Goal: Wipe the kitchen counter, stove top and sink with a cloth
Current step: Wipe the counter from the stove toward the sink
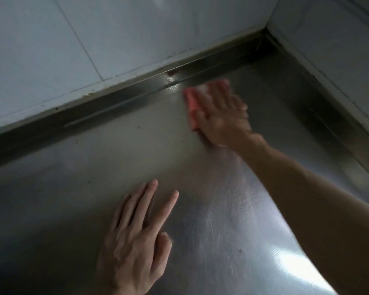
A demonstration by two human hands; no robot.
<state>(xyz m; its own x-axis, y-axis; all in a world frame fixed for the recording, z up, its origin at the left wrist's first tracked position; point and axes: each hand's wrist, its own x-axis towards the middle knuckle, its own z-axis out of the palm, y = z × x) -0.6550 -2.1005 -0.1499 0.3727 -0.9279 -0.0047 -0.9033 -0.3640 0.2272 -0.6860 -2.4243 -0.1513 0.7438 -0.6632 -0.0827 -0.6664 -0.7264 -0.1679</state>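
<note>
The right hand [221, 118] presses a pink cloth [192, 99] flat on the shiny metal counter [119, 158] near the back corner, the left hand [134, 237] rests open holding nothing, and no stove or sink shows, so much looks left.

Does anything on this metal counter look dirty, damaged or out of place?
Mostly no. The one oddity is a small reddish-brown stain on the raised back edge of the counter, just left of the pink cloth under the right hand. The seam below the wall tiles looks grimy.
</note>
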